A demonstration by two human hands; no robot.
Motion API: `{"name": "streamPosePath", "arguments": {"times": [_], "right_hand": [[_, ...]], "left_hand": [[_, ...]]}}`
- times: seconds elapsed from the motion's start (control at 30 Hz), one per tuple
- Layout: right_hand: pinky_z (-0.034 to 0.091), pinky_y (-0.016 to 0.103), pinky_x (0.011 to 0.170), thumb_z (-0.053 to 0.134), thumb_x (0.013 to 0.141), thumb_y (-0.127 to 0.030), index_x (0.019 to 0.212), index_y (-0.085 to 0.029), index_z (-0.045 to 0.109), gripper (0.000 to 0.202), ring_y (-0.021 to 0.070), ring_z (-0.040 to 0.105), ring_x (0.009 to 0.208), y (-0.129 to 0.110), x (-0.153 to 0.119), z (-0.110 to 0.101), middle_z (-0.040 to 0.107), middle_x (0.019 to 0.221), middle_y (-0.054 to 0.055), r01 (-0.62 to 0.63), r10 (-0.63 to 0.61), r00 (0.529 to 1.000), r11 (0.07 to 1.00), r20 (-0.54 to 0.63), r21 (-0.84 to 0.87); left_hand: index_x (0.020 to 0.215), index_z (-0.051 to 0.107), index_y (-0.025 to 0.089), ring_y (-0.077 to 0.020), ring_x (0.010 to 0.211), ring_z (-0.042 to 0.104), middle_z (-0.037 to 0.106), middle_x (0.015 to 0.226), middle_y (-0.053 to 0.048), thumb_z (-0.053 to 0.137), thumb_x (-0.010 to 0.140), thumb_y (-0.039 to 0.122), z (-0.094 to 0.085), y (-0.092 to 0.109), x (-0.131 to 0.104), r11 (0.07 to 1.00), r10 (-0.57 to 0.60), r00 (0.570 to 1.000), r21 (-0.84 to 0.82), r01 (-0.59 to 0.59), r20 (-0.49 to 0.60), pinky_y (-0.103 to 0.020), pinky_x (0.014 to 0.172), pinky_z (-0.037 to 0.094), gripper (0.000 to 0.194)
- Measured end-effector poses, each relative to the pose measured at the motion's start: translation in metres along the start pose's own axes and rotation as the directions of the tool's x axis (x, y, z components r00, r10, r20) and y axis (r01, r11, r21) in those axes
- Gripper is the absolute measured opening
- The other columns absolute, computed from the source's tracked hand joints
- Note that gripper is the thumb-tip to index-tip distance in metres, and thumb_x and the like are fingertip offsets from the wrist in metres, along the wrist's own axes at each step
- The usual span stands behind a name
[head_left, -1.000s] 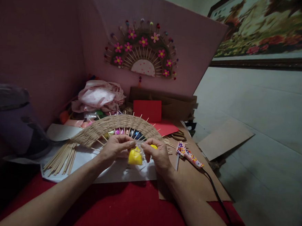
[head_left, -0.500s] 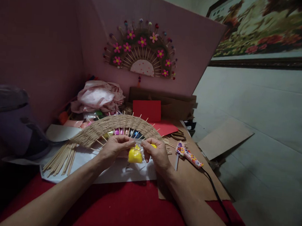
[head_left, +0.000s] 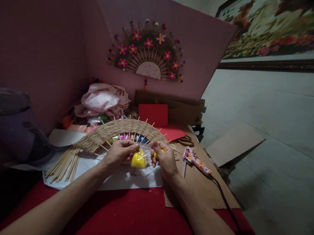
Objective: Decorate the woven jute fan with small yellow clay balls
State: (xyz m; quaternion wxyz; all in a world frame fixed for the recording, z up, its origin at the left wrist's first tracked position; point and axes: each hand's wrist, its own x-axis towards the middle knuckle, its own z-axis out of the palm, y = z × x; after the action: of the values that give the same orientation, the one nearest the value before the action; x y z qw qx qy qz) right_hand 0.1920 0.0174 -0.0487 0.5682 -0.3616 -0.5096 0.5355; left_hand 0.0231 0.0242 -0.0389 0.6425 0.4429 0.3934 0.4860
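Above red cloth [head_left: 128,215], bag [head_left: 139,159] between hands [head_left: 143,153].

Dim rm, heavy vignette, soft shadows below hands, wide-angle distortion nr edges, slightly soft detail

Glue gun [head_left: 197,161]: white with multicolour flower print. Tablecloth [head_left: 120,215] plain deep red, clay in bag [head_left: 138,160] bright yellow. Wall fan [head_left: 148,47] brown, pink flowers with yellow centres, base pale with red dots.

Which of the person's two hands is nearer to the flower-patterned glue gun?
The right. The right hand is just left of the glue gun; the left hand is farther left, on the other side of the right hand.
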Motion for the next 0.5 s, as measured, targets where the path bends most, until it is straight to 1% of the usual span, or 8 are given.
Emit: {"name": "streamPosePath", "arguments": {"times": [0.1, 0.17, 0.23, 0.3, 0.33, 0.4, 0.47, 0.5], "right_hand": [[0.035, 0.017, 0.031, 0.060, 0.071, -0.063, 0.071, -0.015, 0.057, 0.048, 0.0041, 0.040, 0.034, 0.002, 0.000, -0.001, 0.048, 0.051, -0.005, 0.018, -0.019, 0.999, 1.000, -0.031, -0.017], [0.035, 0.018, 0.032, 0.058, 0.071, -0.066, 0.069, -0.015, 0.056, 0.051, 0.0048, 0.041, 0.035, 0.002, 0.000, -0.001, 0.047, 0.050, -0.005, 0.020, -0.020, 0.999, 1.000, -0.049, 0.003], [0.034, 0.018, 0.031, 0.057, 0.070, -0.068, 0.067, -0.016, 0.055, 0.053, 0.0052, 0.040, 0.035, 0.002, -0.001, 0.001, 0.045, 0.048, -0.005, 0.019, -0.017, 0.997, 1.000, -0.074, 0.022], [0.030, 0.017, 0.029, 0.058, 0.069, -0.069, 0.064, -0.016, 0.053, 0.053, 0.0047, 0.036, 0.033, 0.002, -0.001, 0.002, 0.042, 0.045, -0.006, 0.017, -0.014, 0.995, 0.999, -0.101, 0.028], [0.026, 0.016, 0.028, 0.058, 0.068, -0.068, 0.062, -0.017, 0.051, 0.053, 0.0042, 0.033, 0.032, 0.002, -0.001, 0.002, 0.040, 0.043, -0.007, 0.013, -0.010, 0.994, 1.000, -0.109, 0.029], [0.018, 0.016, 0.026, 0.057, 0.069, -0.069, 0.057, -0.017, 0.047, 0.054, 0.0029, 0.026, 0.029, 0.001, -0.001, 0.003, 0.035, 0.040, -0.008, 0.009, -0.005, 0.993, 0.999, -0.117, 0.039], [0.013, 0.016, 0.027, 0.055, 0.070, -0.069, 0.051, -0.018, 0.041, 0.057, 0.0017, 0.022, 0.028, 0.001, -0.001, 0.003, 0.030, 0.038, -0.009, 0.018, -0.011, 0.992, 0.998, -0.129, 0.052], [0.012, 0.016, 0.028, 0.055, 0.071, -0.070, 0.049, -0.018, 0.038, 0.058, 0.0014, 0.020, 0.028, 0.000, 0.000, 0.003, 0.029, 0.038, -0.009, 0.028, -0.020, 0.990, 0.998, -0.138, 0.056]], "left_hand": [[0.064, 0.063, 0.011, -0.0051, 0.041, 0.047, 0.058, 0.053, 0.001, 0.080, 0.055, 0.035, -0.002, 0.005, 0.003, 0.995, 0.089, 0.988, -0.024, -0.093, -0.129, -0.017, 0.041, 0.037, 0.030], [0.066, 0.064, 0.010, -0.0064, 0.045, 0.051, 0.059, 0.054, 0.000, 0.078, 0.058, 0.031, -0.007, 0.014, 0.007, 0.976, 0.205, 0.946, -0.020, -0.217, -0.253, -0.017, 0.043, 0.040, 0.027], [0.069, 0.063, 0.010, -0.0080, 0.047, 0.053, 0.059, 0.054, 0.000, 0.074, 0.063, 0.024, -0.016, 0.028, 0.011, 0.943, 0.293, 0.865, -0.025, -0.331, -0.409, -0.018, 0.046, 0.043, 0.018], [0.069, 0.060, 0.011, -0.0098, 0.051, 0.057, 0.060, 0.056, -0.001, 0.065, 0.070, 0.015, -0.028, 0.047, 0.014, 0.906, 0.302, 0.746, -0.064, -0.418, -0.593, -0.020, 0.051, 0.046, 0.007], [0.068, 0.057, 0.011, -0.0102, 0.053, 0.058, 0.060, 0.057, -0.002, 0.059, 0.074, 0.010, -0.036, 0.056, 0.016, 0.887, 0.289, 0.693, -0.087, -0.453, -0.661, -0.020, 0.054, 0.048, 0.007], [0.069, 0.052, 0.013, -0.0087, 0.055, 0.058, 0.058, 0.059, -0.001, 0.046, 0.079, 0.004, -0.054, 0.073, 0.018, 0.871, 0.284, 0.634, -0.083, -0.484, -0.719, -0.019, 0.056, 0.048, 0.015], [0.070, 0.049, 0.014, -0.0071, 0.052, 0.055, 0.056, 0.059, 0.000, 0.040, 0.082, 0.004, -0.073, 0.084, 0.021, 0.895, 0.214, 0.594, -0.088, -0.437, -0.775, -0.018, 0.054, 0.048, 0.018], [0.070, 0.048, 0.015, -0.0069, 0.050, 0.054, 0.055, 0.059, 0.000, 0.038, 0.083, 0.005, -0.082, 0.088, 0.022, 0.902, 0.208, 0.595, -0.084, -0.424, -0.776, -0.018, 0.052, 0.047, 0.019]]}}
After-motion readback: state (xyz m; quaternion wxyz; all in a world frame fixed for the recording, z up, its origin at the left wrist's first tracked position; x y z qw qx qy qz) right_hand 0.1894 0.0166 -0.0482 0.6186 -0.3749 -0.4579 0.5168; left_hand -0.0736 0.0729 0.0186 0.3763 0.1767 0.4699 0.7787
